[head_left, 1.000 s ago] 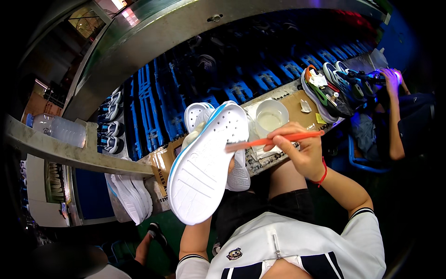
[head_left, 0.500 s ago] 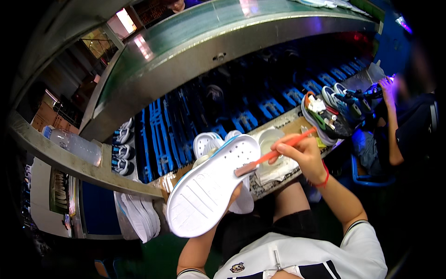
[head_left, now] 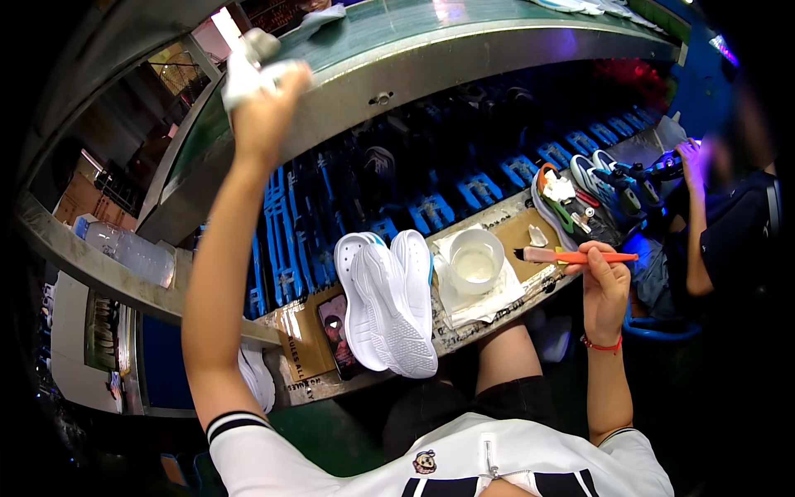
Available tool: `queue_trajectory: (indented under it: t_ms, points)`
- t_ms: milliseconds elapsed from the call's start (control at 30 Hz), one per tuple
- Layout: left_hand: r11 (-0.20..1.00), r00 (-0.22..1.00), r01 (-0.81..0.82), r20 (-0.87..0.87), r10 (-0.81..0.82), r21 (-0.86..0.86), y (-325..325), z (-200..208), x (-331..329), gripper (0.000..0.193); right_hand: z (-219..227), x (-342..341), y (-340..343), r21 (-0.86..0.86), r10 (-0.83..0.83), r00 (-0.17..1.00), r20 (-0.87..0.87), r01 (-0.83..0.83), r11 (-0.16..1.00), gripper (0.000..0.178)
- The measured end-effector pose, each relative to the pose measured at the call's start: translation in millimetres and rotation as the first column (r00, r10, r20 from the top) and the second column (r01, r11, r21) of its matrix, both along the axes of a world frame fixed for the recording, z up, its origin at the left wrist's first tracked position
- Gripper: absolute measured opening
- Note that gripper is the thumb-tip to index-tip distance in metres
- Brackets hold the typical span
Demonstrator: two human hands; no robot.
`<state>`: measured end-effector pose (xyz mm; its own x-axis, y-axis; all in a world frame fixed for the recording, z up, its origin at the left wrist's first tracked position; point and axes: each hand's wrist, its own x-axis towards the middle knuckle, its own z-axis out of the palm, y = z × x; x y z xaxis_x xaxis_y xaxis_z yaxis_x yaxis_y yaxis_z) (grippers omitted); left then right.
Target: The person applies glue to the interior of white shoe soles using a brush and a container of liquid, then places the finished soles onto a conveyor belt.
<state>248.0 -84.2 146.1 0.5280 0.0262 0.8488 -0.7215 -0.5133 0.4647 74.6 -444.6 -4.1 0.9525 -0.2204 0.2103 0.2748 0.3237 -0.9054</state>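
Observation:
My left hand (head_left: pixel 269 112) is stretched out at the upper left, over the near end of the green belt. It is closed on a white shoe sole (head_left: pixel 240 81), which is smeared by motion. At the right, my right hand (head_left: pixel 607 286) pinches a flat brush (head_left: pixel 571 256) by its orange handle, bristles pointing left. Between the hands, several white shoe soles (head_left: pixel 385 306) lie leaning together on the bench. Beside them a translucent cup (head_left: pixel 476 263) with pale liquid stands on white paper (head_left: pixel 487 309).
The metal-sided conveyor (head_left: pixel 364 70) runs across the back, above a dark rack with blue holders (head_left: pixel 480 195). A phone (head_left: pixel 337 331) lies left of the soles. Shoes (head_left: pixel 600 186) stand right, next to a co-worker's arm (head_left: pixel 700 224). A plastic bottle (head_left: pixel 132 251) is at left.
My left hand has swung up and left to the belt with the white sole. The brush has come off the sole and moved right in my right hand, now level.

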Motion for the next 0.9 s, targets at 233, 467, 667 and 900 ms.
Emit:
queue_trajectory:
  t_ms: [233, 467, 667, 900]
  points:
    - [0.553, 0.887, 0.455, -0.413, -0.208, 0.698, 0, -105, -137, 0.067, -46, -8, 16, -0.090, 0.106, 0.978, -0.179, -0.123, 0.988, 0.022]
    - [0.115, 0.903, 0.369, -0.327, -0.280, 0.922, -28, -164, -141, 0.031, -51, -14, 31, -0.121, 0.115, 0.974, -0.194, -0.140, 0.983, 0.022]
    - [0.113, 0.898, 0.374, -0.328, -0.293, 0.921, -25, -175, -136, 0.019, -66, -17, 19, -0.067, 0.118, 0.957, -0.267, -0.140, 0.988, 0.023]
    - [0.618, 0.875, 0.454, -0.451, -0.174, 0.642, -5, -113, -136, 0.038, -72, -12, 15, -0.014, 0.122, 0.958, -0.261, -0.130, 0.991, 0.023]
